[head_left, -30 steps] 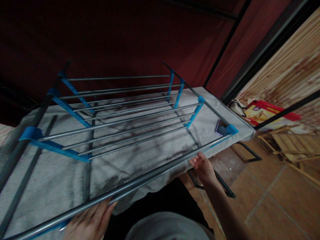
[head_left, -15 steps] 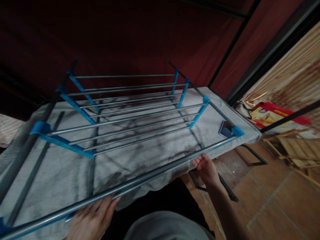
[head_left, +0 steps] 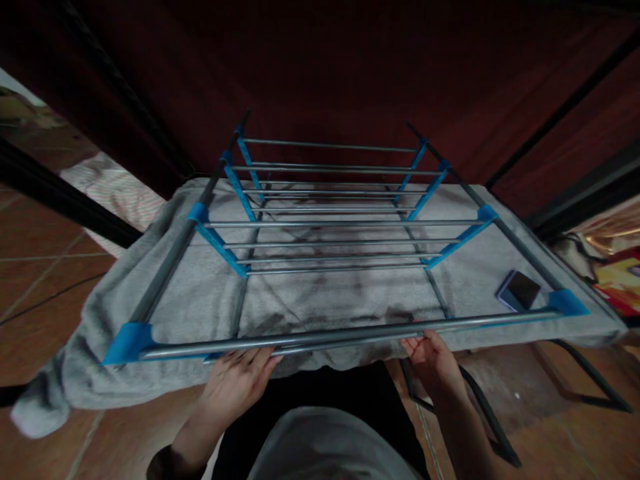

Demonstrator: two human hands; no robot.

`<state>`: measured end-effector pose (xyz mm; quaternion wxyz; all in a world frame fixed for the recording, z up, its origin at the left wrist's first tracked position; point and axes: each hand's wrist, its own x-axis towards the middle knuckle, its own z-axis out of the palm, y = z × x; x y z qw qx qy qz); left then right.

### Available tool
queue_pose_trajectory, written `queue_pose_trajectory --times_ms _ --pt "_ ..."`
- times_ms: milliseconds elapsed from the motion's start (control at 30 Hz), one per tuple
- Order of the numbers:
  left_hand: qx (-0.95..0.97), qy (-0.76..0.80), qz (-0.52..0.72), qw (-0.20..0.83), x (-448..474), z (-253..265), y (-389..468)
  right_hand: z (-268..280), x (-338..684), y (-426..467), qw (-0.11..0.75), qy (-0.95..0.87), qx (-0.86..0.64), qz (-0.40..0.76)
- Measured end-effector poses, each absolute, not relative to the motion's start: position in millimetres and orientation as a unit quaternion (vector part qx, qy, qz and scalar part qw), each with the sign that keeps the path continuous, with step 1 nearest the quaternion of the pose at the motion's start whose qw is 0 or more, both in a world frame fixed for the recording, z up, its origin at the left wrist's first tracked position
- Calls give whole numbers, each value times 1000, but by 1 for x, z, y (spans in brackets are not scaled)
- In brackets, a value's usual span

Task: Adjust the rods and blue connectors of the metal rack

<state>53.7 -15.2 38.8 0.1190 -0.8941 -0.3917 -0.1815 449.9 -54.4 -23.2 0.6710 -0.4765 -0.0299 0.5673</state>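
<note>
A shoe rack (head_left: 343,223) of grey metal tubes and blue plastic brackets lies with its tiers standing up from a grey blanket (head_left: 380,293). Along its near side, a long metal tube (head_left: 345,343) runs just below and beside the front bar (head_left: 320,333). My left hand (head_left: 240,380) is closed around the tube's left part, its fingers partly hidden beneath the bars. Farther right, my right hand (head_left: 435,357) grips the same tube from below, fingers curled at the bar. A blue corner bracket (head_left: 129,341) ends the front bar at left, another (head_left: 569,302) at right.
A phone (head_left: 520,291) lies on the blanket at the right, inside the rack's side pole. Dark red fabric (head_left: 320,73) hangs close behind the rack. Black metal legs (head_left: 487,407) stand on the tiled floor (head_left: 550,440). A red and yellow package (head_left: 620,277) is at far right.
My view has turned left, so the rack's left front corner and the floor beyond now show. Both hands remain on the tube at the near side.
</note>
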Motion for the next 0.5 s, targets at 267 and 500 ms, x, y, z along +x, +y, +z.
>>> queue_pose_trajectory --times_ms 267,500 --pt "-885 -427 -169 79 59 40 -22 -21 403 -64 579 -50 -495 646" --pt "-879 -448 -157 37 59 39 -23 -12 390 -62 573 -63 -500 646"
